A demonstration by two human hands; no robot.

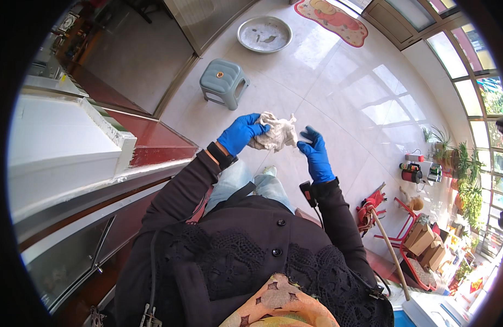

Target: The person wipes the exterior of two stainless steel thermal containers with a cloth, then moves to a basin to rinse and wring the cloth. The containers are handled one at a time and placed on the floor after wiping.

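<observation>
A crumpled off-white cloth [274,133] is pinched in my left hand [242,134], which wears a blue glove. It hangs in front of me above the tiled floor. My right hand [316,153], gloved in blue too, is just right of the cloth. Its fingers are curled with a gap between thumb and fingertips, and nothing shows in them. The fingertips come close to the cloth's right edge; they look slightly blurred.
Ahead stand a grey-green plastic stool [223,81] and a metal basin [264,36] holding greyish water. A red patterned mat [333,18] lies beyond. To the left juts a white ledge [67,135]. At right are a wooden-handled mop [388,249], cardboard boxes [425,245] and potted plants [468,184].
</observation>
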